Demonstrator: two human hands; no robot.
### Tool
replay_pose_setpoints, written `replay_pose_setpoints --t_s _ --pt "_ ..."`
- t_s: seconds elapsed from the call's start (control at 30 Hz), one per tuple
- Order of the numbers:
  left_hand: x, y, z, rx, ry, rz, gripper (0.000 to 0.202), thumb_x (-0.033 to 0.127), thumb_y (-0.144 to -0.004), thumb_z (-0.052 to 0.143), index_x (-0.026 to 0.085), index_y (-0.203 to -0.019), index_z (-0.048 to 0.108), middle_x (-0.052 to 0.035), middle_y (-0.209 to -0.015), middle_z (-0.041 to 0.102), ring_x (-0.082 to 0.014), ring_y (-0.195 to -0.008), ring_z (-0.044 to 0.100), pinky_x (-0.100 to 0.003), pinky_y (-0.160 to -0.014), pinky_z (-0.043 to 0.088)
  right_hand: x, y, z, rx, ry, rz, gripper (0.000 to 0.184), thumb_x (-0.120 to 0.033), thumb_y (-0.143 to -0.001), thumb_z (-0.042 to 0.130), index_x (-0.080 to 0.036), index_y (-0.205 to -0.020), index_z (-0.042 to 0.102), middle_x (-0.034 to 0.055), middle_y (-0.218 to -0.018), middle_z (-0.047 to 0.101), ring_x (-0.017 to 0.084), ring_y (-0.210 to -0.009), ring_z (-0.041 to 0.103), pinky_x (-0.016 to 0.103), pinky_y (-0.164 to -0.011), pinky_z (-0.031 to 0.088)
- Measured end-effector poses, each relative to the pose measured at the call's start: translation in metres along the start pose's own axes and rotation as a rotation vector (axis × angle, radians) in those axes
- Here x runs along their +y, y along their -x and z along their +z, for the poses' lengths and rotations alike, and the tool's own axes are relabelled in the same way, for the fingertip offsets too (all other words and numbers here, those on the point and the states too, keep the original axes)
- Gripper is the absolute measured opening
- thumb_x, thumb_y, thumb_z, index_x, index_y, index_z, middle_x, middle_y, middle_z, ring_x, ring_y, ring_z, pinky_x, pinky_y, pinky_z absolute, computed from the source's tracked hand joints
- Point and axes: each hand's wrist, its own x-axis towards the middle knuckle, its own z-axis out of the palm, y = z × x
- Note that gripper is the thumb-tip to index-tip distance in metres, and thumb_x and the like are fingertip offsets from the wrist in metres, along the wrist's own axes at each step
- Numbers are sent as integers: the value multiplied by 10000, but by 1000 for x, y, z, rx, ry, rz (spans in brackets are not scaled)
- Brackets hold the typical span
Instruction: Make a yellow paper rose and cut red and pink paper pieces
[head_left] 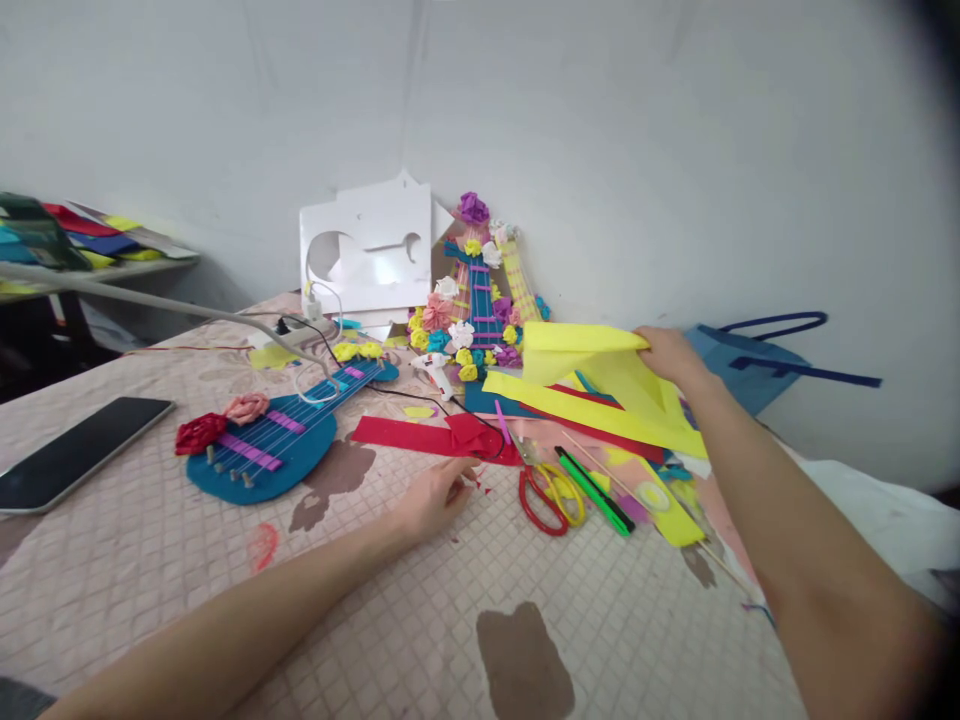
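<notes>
My right hand (pixel 670 355) is closed on the far corner of a yellow paper sheet (pixel 592 385), lifting its folded top edge off a pile of coloured paper. My left hand (pixel 439 495) rests on the quilted cloth with fingers loosely curled, its fingertips touching the near edge of a red paper strip (pixel 420 437). Red-handled scissors (pixel 550 497) and a green pen (pixel 596 490) lie between my two hands.
A blue paper guitar (pixel 281 440) with paper roses lies at the left, a dark tablet (pixel 71 452) farther left. A white glue gun (pixel 433 372), a flower-covered paper tower (pixel 480 300), a white cut-out card (pixel 367 245) and a blue bag (pixel 750 365) stand by the wall.
</notes>
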Motion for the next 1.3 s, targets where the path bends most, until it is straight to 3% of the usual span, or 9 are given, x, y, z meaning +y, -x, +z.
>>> replay_pose_setpoints --t_s 0.2,0.3,0.37,0.43,0.6,0.7,0.9,1.1,1.3 --pt "0 0 0 -8 -7 -7 420 62 -766 464 176 -1166 517 -62 -950 668 -134 -766 623 -248 -686 500 -6 10 -19 110 155 152 377 -135 -845 351 -96 -1170 537 227 -1034 592 314 -969 500 413 -771 353" --pt "-2 0 1 -12 -12 -7 393 71 -774 459 164 -1151 516 -73 -949 668 -143 -784 628 -251 -683 503 -8 16 -15 145 200 170 464 -200 -837 448 -68 -1282 436 265 -1156 519 393 -1110 416 507 -856 317" --pt "-3 -1 2 -17 -16 -2 383 68 -774 454 156 -1142 517 -78 -950 668 -142 -776 630 -249 -674 504 -9 22 -3 72 199 138 612 -245 -779 579 -79 -1334 379 263 -1218 487 425 -1165 377 557 -901 287" --pt "-4 -1 2 -22 -19 4 385 65 -772 450 155 -1141 516 -79 -955 668 -138 -763 630 -244 -664 503 -9 29 13 -148 151 63 669 -264 -740 649 -94 -1332 388 259 -1269 463 449 -1218 329 603 -927 266" --pt "-4 0 1 -24 -30 7 384 72 -776 449 151 -1146 517 -83 -952 668 -142 -778 633 -244 -671 506 -16 49 49 -387 29 -81 286 -229 -838 586 -155 -1114 585 141 -1113 604 264 -1022 565 409 -871 452" --pt "-3 0 1 -25 -32 6 380 77 -780 447 150 -1146 519 -84 -954 670 -146 -791 634 -248 -681 507 -28 64 59 -476 -37 -165 257 -306 -898 538 -161 -1107 575 78 -1106 599 187 -923 603 377 -796 512" --pt "-3 0 1 -22 -32 7 355 105 -793 461 157 -1139 521 -80 -944 672 -149 -780 635 -252 -677 510 -58 94 56 -432 -98 -283 156 -173 -852 537 -148 -935 666 81 -951 657 171 -865 609 260 -761 442" --pt "-1 -1 0 -25 -28 8 351 112 -802 455 161 -1143 521 -83 -952 675 -151 -787 638 -249 -670 510 -98 113 52 -421 -105 -380 171 -218 -884 494 -191 -973 638 69 -990 622 164 -848 590 235 -712 406" --pt "-1 -1 0 -35 -45 4 353 116 -795 464 161 -1138 531 -83 -946 672 -145 -763 634 -242 -655 505 -138 107 61 -457 -88 -409 189 -275 -871 525 -215 -1034 599 56 -1066 585 167 -874 589 231 -699 403"
